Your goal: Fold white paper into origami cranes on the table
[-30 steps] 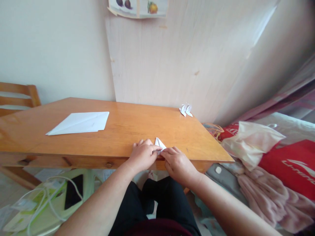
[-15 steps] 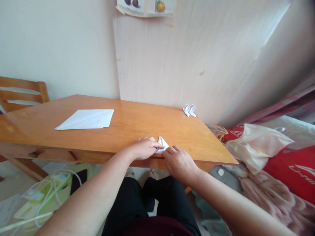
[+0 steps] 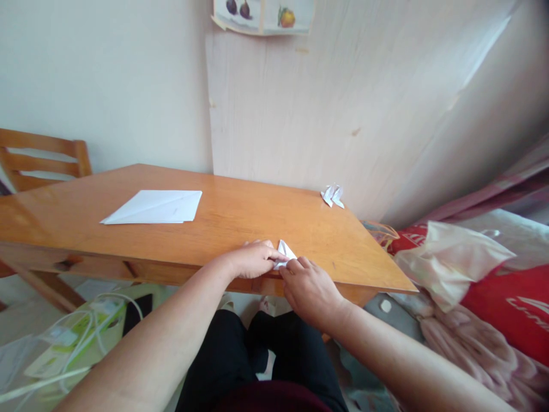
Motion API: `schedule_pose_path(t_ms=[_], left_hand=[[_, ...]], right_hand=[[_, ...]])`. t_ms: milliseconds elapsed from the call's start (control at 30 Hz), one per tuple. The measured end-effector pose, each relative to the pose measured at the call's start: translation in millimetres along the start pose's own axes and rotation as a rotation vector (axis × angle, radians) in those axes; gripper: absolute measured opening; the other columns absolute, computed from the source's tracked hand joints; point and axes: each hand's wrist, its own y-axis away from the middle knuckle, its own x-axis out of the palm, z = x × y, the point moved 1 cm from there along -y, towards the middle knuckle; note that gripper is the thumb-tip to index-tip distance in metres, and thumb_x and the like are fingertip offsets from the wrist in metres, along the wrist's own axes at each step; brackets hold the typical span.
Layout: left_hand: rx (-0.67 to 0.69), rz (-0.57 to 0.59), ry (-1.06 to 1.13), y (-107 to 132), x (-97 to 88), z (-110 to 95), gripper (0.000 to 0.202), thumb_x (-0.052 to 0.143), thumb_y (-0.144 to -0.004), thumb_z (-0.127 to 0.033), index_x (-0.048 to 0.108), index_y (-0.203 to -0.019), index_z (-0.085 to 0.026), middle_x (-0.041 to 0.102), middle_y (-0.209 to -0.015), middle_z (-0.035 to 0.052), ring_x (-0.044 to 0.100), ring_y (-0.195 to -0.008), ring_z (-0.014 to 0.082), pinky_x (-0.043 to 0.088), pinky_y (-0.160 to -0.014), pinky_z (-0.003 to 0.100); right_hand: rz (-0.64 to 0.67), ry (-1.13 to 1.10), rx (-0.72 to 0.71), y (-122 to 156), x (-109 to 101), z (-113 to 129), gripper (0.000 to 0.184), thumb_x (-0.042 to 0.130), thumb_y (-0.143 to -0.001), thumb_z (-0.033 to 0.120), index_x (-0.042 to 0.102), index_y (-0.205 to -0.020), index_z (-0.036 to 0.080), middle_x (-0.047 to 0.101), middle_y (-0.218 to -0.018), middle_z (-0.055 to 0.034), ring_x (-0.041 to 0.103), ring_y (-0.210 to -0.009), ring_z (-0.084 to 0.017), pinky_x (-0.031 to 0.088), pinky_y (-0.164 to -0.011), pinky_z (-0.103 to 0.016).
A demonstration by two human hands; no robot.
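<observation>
A small white folded paper (image 3: 285, 250) with a pointed top lies at the front edge of the wooden table (image 3: 253, 212). My left hand (image 3: 254, 259) rests on its left side, index finger extended across the lower part and the other fingers curled. From the right, my right hand (image 3: 309, 286) has its fingers bunched on the paper's lower right, close to the left fingertip. Both hands cover the lower edge of the paper, so the fold there is partly hidden.
White paper sheets (image 3: 156, 207) lie on the table's left part. Small folded paper pieces (image 3: 333, 195) stand at the back right edge, by the wall. A wooden chair (image 3: 43, 160) is far left. Bags (image 3: 454, 257) and a pink blanket (image 3: 467, 349) are at the right.
My right hand has shifted slightly left along the paper's lower edge, closer to the left fingertip. My left hand stays on the paper. The whole view has moved a little.
</observation>
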Motion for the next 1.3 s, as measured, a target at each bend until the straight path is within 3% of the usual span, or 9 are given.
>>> schedule_pose_path(t_ms=[333,533,733,933,1100,1300], left_hand=[[0.019,-0.018,0.022,0,1.0,2,0.039,0.05,-0.092,-0.033,0.065,-0.127,-0.044,0.066,-0.111,0.002,0.057,-0.103,0.0231,0.04,-0.09,0.033],[0.045,-0.001,0.029,-4,0.0,5,0.04,0.055,-0.089,-0.033,0.066,-0.125,-0.046,0.066,-0.107,0.0015,0.059,-0.097,0.0226,0.042,-0.084,0.031],[0.058,0.007,0.029,-3,-2.0,3,0.041,0.053,-0.087,-0.023,0.07,-0.12,-0.041,0.068,-0.109,0.0015,0.059,-0.097,0.0214,0.043,-0.083,0.03],[0.045,0.005,0.035,-3,-1.7,3,0.039,0.053,-0.09,-0.029,0.068,-0.125,-0.039,0.068,-0.112,0.0029,0.061,-0.098,0.0214,0.044,-0.085,0.03],[0.012,-0.009,0.031,-5,1.6,4,0.04,0.05,-0.091,-0.029,0.067,-0.127,-0.035,0.068,-0.119,0.0033,0.06,-0.104,0.0224,0.043,-0.09,0.03],[-0.021,-0.059,0.004,0,3.2,-2,0.036,0.045,-0.095,-0.037,0.069,-0.122,-0.038,0.067,-0.118,0.0038,0.06,-0.106,0.0255,0.041,-0.092,0.036]], right_hand=[[0.075,-0.07,0.069,0,-9,4,0.034,0.051,-0.092,0.016,0.062,-0.124,0.014,0.065,-0.113,-0.0154,0.057,-0.101,-0.028,0.05,-0.078,-0.038],[0.064,0.023,-0.022,-8,-6,8,0.03,0.051,-0.089,0.012,0.067,-0.114,0.009,0.065,-0.114,-0.0193,0.057,-0.099,-0.03,0.049,-0.084,-0.042],[0.022,-0.138,-0.008,-3,-11,-3,0.029,0.048,-0.092,0.018,0.065,-0.115,0.016,0.064,-0.117,-0.0139,0.056,-0.103,-0.026,0.047,-0.089,-0.039],[0.024,-0.09,0.013,-3,-8,3,0.031,0.05,-0.09,0.021,0.064,-0.117,0.015,0.064,-0.114,-0.0154,0.056,-0.103,-0.027,0.049,-0.084,-0.039],[-0.023,0.021,-0.086,-7,-6,14,0.033,0.058,-0.086,0.024,0.067,-0.113,0.008,0.064,-0.111,-0.0195,0.055,-0.106,-0.032,0.047,-0.092,-0.044],[-0.061,-0.127,-0.049,4,-7,6,0.036,0.058,-0.088,0.028,0.064,-0.119,0.012,0.062,-0.12,-0.0165,0.053,-0.111,-0.029,0.046,-0.097,-0.041]])
